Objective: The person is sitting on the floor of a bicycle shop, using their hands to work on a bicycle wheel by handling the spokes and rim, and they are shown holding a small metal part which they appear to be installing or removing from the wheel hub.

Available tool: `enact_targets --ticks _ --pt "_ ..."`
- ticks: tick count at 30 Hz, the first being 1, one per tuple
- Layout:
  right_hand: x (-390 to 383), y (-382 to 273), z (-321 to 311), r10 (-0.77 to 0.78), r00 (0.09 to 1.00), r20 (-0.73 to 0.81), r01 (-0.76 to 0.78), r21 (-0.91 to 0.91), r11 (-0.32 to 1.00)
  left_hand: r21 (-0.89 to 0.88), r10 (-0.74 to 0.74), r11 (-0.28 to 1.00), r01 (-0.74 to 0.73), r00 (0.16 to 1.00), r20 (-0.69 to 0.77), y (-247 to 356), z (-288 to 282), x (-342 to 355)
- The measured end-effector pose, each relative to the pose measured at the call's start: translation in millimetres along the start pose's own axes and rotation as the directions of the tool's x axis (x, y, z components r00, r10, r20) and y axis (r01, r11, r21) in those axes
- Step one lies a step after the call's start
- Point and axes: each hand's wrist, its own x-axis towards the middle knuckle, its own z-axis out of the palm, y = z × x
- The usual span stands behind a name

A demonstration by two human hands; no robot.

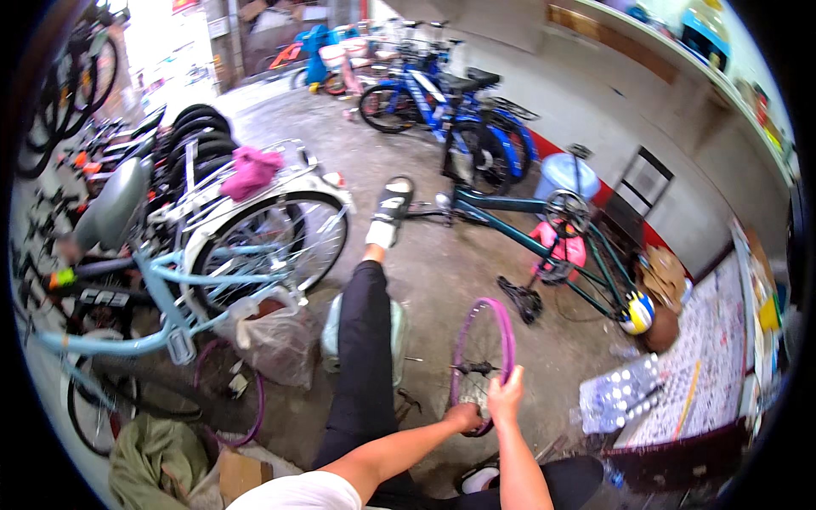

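A purple bicycle wheel rim [505, 327] with spokes and a black hub [478, 368] stands nearly upright between my hands. My right hand [505, 394] is closed round its right side, thumb pointing up. Low on the rim, my left hand [465, 416] has its fingers curled against the edge; their tips are partly hidden. No tyre shows on the rim. On the floor left of the wheel lies a small dark tool [409, 401], too unclear to name.
A dark green bicycle frame [510, 225] lies ahead. On the left stands a light blue bicycle [161, 293]; a clear plastic bag [280, 348] sits beside it. A pack of water bottles [619, 395] is at the right. Blue bicycles [425, 93] line the far wall.
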Motion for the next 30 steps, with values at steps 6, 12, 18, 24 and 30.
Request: enact_targets --ticks 6,12,18,24,30 --pt "-2.0 17.3 -0.5 -0.055 0.998 0.014 0.054 0.063 0.997 -0.522 0.021 0.853 -0.005 0.999 0.026 -4.3 23.9 1.1" --pt "-0.9 17.7 11.8 -0.139 0.99 -0.008 0.139 0.06 0.988 -0.14 0.164 0.972 -0.186 0.974 -0.153 -20.6 23.8 5.7" --pt "14.8 37.9 11.2 -0.233 0.964 -0.128 0.234 -0.007 0.972 -0.661 0.189 0.745 0.085 0.925 0.331 -20.5 -3.8 8.2" --pt "10.6 36.5 -7.4 0.106 0.994 0.041 -0.107 0.028 0.994 -0.321 0.11 0.944 -0.079 0.991 0.082 -2.7 -20.7 -19.2" --pt "4.8 58.5 -10.3 0.08 0.996 -0.05 -0.079 0.007 0.997 -0.04 0.089 0.995 -0.094 0.989 -0.118 13.3 3.3 -19.9"
